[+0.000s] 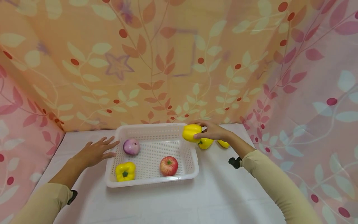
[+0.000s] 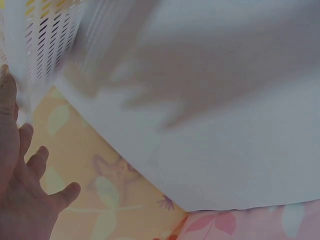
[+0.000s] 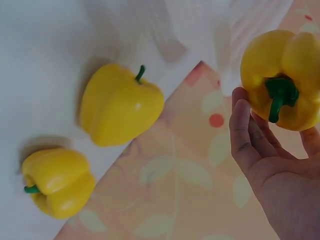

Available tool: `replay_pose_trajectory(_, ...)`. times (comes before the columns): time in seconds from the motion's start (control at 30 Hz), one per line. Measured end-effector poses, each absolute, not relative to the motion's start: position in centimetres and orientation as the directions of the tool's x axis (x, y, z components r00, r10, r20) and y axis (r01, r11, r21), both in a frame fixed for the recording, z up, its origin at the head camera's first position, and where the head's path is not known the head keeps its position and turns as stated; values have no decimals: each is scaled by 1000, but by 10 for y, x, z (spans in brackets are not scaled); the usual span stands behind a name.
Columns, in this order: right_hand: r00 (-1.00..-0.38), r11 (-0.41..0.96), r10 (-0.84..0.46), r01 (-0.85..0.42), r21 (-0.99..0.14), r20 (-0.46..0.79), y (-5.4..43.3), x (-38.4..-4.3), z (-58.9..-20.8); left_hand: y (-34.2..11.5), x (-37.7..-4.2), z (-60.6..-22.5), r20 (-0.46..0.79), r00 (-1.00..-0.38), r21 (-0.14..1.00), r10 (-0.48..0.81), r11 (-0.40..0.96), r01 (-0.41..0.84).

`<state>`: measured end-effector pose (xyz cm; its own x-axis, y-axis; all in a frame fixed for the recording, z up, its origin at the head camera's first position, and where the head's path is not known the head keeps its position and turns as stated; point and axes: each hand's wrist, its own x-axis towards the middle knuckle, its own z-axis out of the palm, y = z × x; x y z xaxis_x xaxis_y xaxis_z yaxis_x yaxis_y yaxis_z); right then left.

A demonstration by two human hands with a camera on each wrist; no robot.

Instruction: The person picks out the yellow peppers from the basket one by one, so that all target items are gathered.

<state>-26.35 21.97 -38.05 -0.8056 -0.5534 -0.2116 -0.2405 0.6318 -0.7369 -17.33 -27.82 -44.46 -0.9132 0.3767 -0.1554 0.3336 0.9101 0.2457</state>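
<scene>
My right hand [image 1: 213, 130] grips a yellow bell pepper [image 1: 191, 133] above the right rim of a white plastic basket [image 1: 152, 182]. In the right wrist view, this pepper's green stem [image 3: 281, 95] faces the camera, with fingers and thumb around its sides. My left hand [image 1: 96, 151] is at the basket's left rim, fingers spread and fairly straight, holding nothing; whether it touches the rim I cannot tell. Inside the basket lie a purple round vegetable, perhaps an eggplant or onion [image 1: 131, 147], at back left, another yellow bell pepper [image 1: 125, 171] at front left, and a red apple [image 1: 169, 166] at front right.
Right of the basket, two more yellow bell peppers, a nearer one [image 1: 206, 143] and a farther one [image 1: 223, 143], lie on the white-covered table [image 1: 223, 186]. Leaf-patterned fabric [image 1: 167, 62] hangs behind the table and along both sides.
</scene>
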Motion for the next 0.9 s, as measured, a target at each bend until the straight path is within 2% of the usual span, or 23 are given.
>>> replay_pose_trajectory(0.23, -838, 620, -517, -225, -752, -176, 257, -262, -386, -277, -172, -443, -162, -914, 255, 372, 911, 325)
replay_pose_trajectory(0.5, -880, 703, -402, -121, -700, -252, 296, -258, -393, -276, -172, -440, -155, -914, 248, 375, 910, 332)
replay_pose_trajectory(0.9, -896, 715, -327, -26, -699, -301, 345, -246, -417, -275, -172, -440, -155, -914, 240, 374, 912, 333)
